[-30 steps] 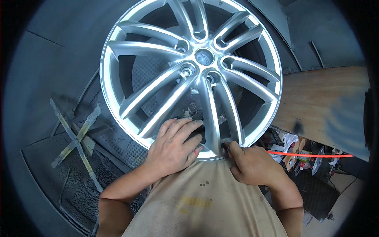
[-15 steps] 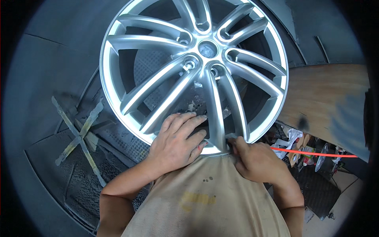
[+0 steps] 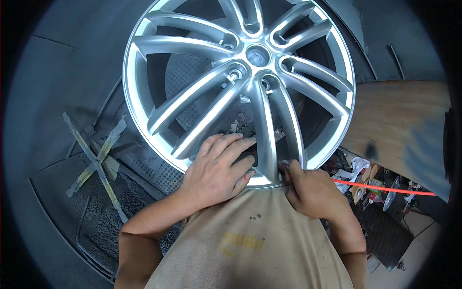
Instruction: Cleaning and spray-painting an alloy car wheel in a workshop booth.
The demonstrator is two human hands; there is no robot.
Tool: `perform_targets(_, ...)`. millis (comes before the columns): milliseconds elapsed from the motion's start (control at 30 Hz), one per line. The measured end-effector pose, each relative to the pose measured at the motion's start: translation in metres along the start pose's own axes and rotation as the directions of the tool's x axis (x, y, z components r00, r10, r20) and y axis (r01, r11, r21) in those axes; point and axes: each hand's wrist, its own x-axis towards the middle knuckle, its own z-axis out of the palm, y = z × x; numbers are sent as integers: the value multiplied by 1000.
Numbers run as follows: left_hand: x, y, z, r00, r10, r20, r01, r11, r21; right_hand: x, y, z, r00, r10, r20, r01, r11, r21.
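At the near edge of the silver wheel [image 3: 264,120], central before us, our left hand [image 3: 219,166] lies loosely spread; our right hand [image 3: 313,190] curls narrow, contents unclear. Far spokes [image 3: 178,44] leave room between.

Crossed strips [image 3: 98,162], grey and yellowish: set in an X shape at the left. Rough dark panel [image 3: 103,224]: seen beneath and beside them, its edge curved by the lens. Wooden board [image 3: 380,113], brown: placed at the right, marked by a blue-grey patch [image 3: 423,144] and a small dark smudge. Orange-red cord [image 3: 385,187]: stretched below the board, across mixed clutter. Within that clutter are found a crumpled white bag [image 3: 357,166] and a pale round disc [image 3: 391,193]. Black mat [image 3: 387,236]: laid at the lower right, bordered by pale floor [image 3: 426,262].
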Motion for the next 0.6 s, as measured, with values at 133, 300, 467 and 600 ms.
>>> perform_targets(133,-1,-1,-1,1000,-18,-17,18,1000,12,-3,2,-2,1000,-17,10,17,998,-60)
perform_targets(300,-4,-3,3,1000,-19,-2,19,1000,-8,-9,-8,-8,997,-13,79,16,999,-43)
perform_targets(467,-5,-2,4,1000,-17,-5,17,1000,1,5,4,9,998,-61,-6,60,995,-85)
perform_targets(600,-7,-2,7,1000,-1,-2,1,1000,-24,-10,-15,-6,993,29,117,-12,990,-142)
